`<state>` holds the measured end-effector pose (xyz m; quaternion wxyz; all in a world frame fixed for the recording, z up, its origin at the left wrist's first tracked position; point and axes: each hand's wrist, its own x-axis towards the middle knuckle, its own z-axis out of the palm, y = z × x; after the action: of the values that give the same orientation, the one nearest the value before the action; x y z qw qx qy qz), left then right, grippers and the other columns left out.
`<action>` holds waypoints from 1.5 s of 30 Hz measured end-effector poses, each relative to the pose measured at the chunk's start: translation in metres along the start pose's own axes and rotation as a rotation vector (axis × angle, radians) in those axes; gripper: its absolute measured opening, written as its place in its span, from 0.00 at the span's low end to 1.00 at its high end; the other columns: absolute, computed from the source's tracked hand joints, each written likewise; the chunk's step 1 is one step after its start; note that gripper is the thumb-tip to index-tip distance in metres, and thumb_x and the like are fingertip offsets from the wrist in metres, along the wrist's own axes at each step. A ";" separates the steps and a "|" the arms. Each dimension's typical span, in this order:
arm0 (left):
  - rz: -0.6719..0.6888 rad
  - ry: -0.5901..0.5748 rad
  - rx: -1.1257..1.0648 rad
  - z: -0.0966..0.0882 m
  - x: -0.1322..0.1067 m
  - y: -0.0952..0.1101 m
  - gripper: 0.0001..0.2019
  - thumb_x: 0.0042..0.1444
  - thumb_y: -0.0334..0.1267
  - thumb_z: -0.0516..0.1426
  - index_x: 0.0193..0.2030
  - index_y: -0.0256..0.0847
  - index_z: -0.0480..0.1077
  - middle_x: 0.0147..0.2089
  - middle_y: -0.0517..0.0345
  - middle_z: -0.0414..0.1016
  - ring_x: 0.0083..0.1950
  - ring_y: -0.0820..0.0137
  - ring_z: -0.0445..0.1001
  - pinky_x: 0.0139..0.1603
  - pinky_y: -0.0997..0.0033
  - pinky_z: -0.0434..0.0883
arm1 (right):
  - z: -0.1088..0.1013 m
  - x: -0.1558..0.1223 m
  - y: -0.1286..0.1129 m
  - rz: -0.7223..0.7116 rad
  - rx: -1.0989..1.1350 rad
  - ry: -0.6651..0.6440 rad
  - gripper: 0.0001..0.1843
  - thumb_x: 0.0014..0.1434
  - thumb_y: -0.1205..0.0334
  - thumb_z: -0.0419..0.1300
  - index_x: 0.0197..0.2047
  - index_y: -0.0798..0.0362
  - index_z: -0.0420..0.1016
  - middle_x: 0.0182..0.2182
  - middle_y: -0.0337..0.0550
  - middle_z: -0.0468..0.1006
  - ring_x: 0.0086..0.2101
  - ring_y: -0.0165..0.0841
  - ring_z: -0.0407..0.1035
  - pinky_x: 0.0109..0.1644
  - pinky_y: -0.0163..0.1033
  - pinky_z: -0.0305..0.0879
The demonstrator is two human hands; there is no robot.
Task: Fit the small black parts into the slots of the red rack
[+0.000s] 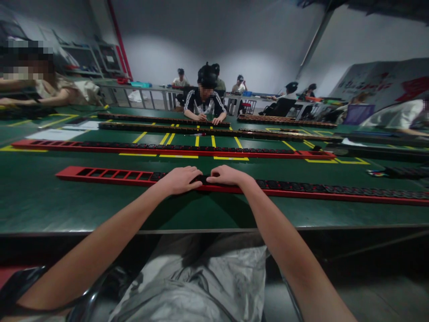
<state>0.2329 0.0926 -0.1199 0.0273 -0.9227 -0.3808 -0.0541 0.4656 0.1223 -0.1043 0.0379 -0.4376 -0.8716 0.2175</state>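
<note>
Pressing down w/ both hands: your left hand [181, 180] and right hand [227, 175] lie palm-down, fingertips nearly meeting on a black insert [201, 179] in the near red rail [110, 175]. Neither grip is clenched; fingers lie flat and released, wrapped round nothing. The near red rail runs lengthwise across the green worktop [50, 201], close to its near edge. To the right its slots are filled w/ more inserts; further left, several slots sit bare. Judging by that, you're seating an insert near the filled/bare boundary. The next move calls for even downward pressure from both hands, then attention to the bare slots on the left. Behind: a 2nd red rail [167, 150], yellow tape lines [170, 138], and a person opposite [205, 100] bent over a dark rail [161, 120].
</note>
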 end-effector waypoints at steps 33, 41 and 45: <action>-0.007 0.077 0.028 0.008 0.004 0.004 0.20 0.66 0.51 0.47 0.50 0.41 0.72 0.45 0.51 0.74 0.46 0.63 0.72 0.41 0.67 0.66 | 0.002 0.002 0.002 -0.026 -0.038 0.010 0.27 0.61 0.36 0.54 0.35 0.55 0.75 0.33 0.44 0.76 0.31 0.33 0.66 0.33 0.36 0.55; -0.013 0.082 0.043 0.007 0.004 0.006 0.20 0.67 0.51 0.47 0.48 0.41 0.72 0.44 0.51 0.74 0.45 0.63 0.72 0.40 0.67 0.65 | 0.002 0.004 0.001 0.007 -0.022 0.009 0.29 0.57 0.34 0.56 0.32 0.55 0.75 0.31 0.44 0.76 0.31 0.33 0.66 0.34 0.36 0.55; -0.011 0.085 0.041 0.009 0.005 0.005 0.20 0.66 0.51 0.47 0.48 0.41 0.72 0.44 0.51 0.74 0.45 0.63 0.72 0.41 0.67 0.66 | 0.000 0.002 -0.002 0.027 0.008 -0.001 0.30 0.55 0.32 0.57 0.34 0.54 0.75 0.33 0.44 0.76 0.30 0.33 0.66 0.32 0.36 0.54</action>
<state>0.2404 0.0933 -0.1282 0.0619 -0.9166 -0.3856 -0.0858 0.4630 0.1231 -0.1040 0.0362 -0.4492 -0.8647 0.2217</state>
